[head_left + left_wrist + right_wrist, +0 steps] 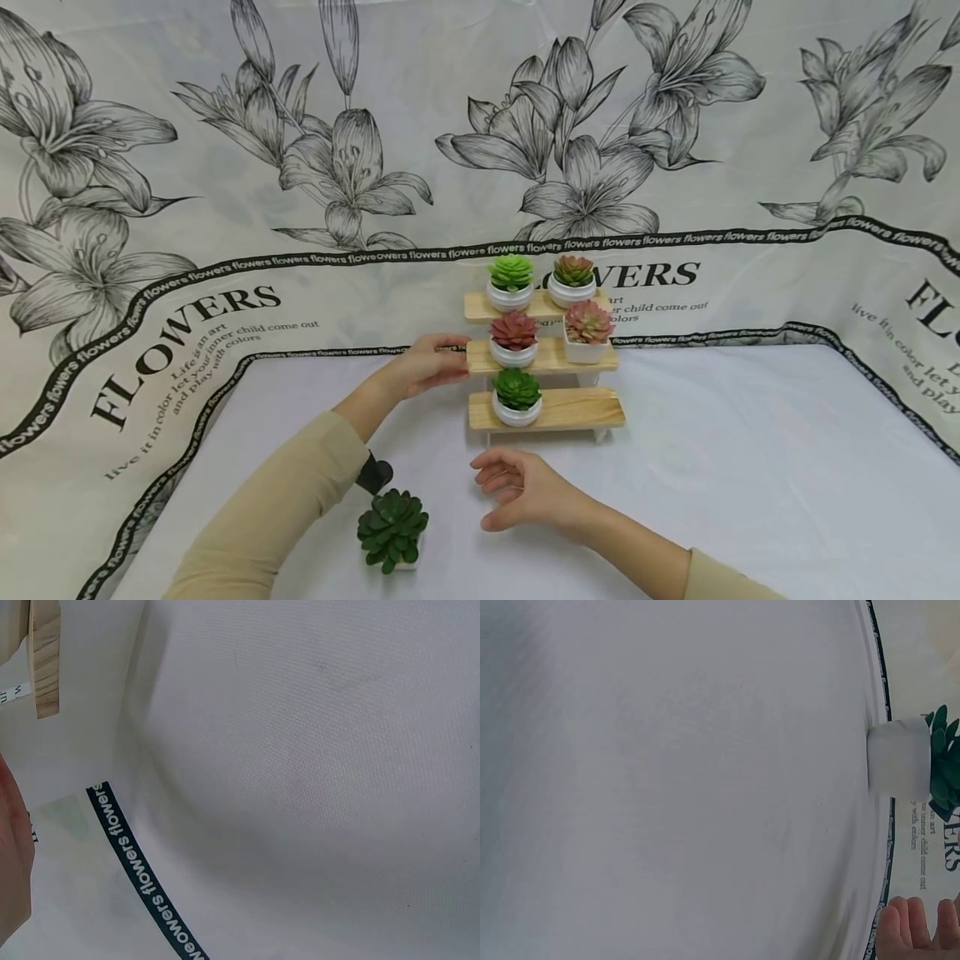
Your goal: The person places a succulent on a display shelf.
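Note:
A three-tier wooden plant stand (570, 410) stands toward the back of the table. My left hand (429, 365) grips it at the left end of the middle tier; the fingertips are partly hidden there. The left wrist view catches the end of a wooden board (46, 667) beside part of that hand (13, 862). My right hand (532, 496) is in front of the bottom tier, fingers loosely bent and holding nothing. On the table to its left is a dark green succulent (392, 529), whose pale pot (900, 759) shows in the right wrist view.
Potted succulents fill spots on the stand: bright green (511, 273) and reddish-green (573, 272) on top, dark red (513, 330) and pink (588, 322) in the middle, green (517, 389) at bottom left. A black object (375, 473) lies by the left sleeve. Flower-printed cloth (375, 300) hangs behind.

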Motion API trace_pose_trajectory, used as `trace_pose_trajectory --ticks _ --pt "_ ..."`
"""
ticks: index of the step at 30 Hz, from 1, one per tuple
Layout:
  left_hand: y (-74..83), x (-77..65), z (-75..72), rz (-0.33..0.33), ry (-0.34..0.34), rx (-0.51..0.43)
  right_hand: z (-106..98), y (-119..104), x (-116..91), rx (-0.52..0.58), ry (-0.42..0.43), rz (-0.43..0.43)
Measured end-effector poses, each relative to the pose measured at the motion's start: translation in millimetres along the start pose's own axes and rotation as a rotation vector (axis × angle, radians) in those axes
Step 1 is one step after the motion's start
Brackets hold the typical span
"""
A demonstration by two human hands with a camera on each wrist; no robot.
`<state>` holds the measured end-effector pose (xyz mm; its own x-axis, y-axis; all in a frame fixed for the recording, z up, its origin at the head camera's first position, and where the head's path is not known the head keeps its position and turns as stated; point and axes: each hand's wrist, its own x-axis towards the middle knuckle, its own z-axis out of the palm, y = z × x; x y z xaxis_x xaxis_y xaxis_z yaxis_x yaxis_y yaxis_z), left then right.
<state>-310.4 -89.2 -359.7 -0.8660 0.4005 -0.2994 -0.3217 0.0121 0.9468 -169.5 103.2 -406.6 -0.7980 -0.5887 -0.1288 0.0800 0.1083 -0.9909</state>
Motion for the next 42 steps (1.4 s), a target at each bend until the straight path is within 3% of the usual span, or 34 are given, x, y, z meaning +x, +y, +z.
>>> trace_pose_trajectory --ticks 10,20,35,42 --pt "-1.3 0.5 -0.8 -0.006 0.004 -0.003 32 7 14 -0.044 -0.045 0.002" --pt "-0.7 0.3 -1.4 -0.007 0.008 0.001 54 13 24 -0.008 -0.07 -0.005" --pt "-0.3 -0.4 -0.9 0.002 0.004 0.005 68 10 31 -0.049 -0.115 -0.014" --pt "-1.1 -0.3 0.4 0.003 0.0 0.004 75 14 32 -0.13 -0.108 -0.105"
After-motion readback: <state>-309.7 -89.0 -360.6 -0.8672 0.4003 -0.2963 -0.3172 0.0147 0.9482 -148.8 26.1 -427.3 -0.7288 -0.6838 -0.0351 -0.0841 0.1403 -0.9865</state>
